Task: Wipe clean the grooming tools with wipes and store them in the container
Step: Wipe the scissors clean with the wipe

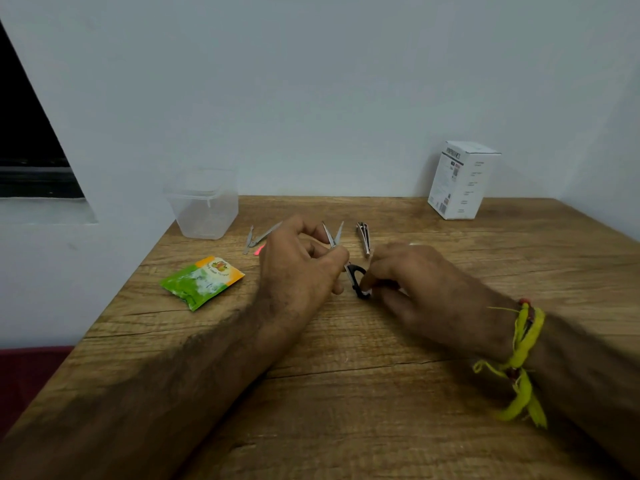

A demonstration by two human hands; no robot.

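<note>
The person holds a small pair of scissors over the wooden table, blades parted and pointing toward the wall. The left hand pinches the tool near the pivot, thumb and forefinger closed on the metal; the right hand grips the black handle loops, and something small and white shows at its fingertips, possibly a wipe, though this cannot be confirmed. The two hands are close together, joined through the tool. The step in hand appears to be wiping the scissors. To do it well, the left hand should keep a firm hold behind the pivot, clear of the edges, while the wipe travels from pivot to tip along each blade, never across an edge. The blades should stay parted so the inner faces are reached. The sachet of wipes lies just left of the left hand. The clear container, apparently empty, stands at the table's far left. The tweezers and nail clipper lie beyond the hands, awaiting cleaning.
</note>
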